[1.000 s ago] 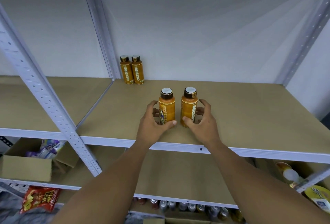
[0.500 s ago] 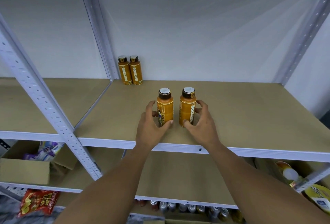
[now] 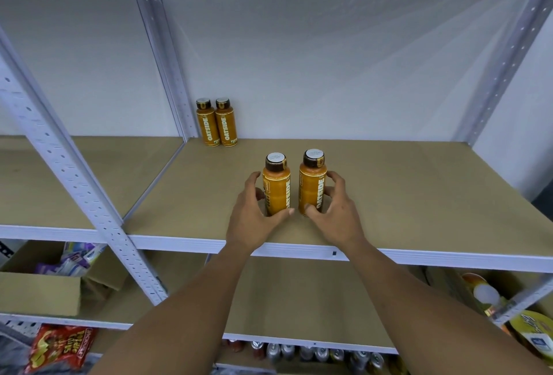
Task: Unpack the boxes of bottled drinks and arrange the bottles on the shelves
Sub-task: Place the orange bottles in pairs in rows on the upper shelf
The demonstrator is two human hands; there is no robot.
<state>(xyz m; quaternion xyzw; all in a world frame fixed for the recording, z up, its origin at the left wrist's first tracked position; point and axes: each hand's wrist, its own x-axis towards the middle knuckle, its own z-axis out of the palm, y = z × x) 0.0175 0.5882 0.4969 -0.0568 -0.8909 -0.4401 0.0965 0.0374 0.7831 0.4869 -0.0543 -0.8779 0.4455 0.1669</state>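
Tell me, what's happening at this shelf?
A person is stocking orange drink bottles. The left grip holds the left bottle and the right grip holds the right bottle. Both stand upright, slightly apart, near the front of the shelf. A back pair of the same bottles stands side by side in the rear left corner.

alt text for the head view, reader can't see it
Two hands hold upright orange Oatside bottles near the front of a brown shelf: left hand on the left bottle, right hand on the right bottle. Two matching bottles stand together at its back left corner; a cardboard box and cans sit lower down.
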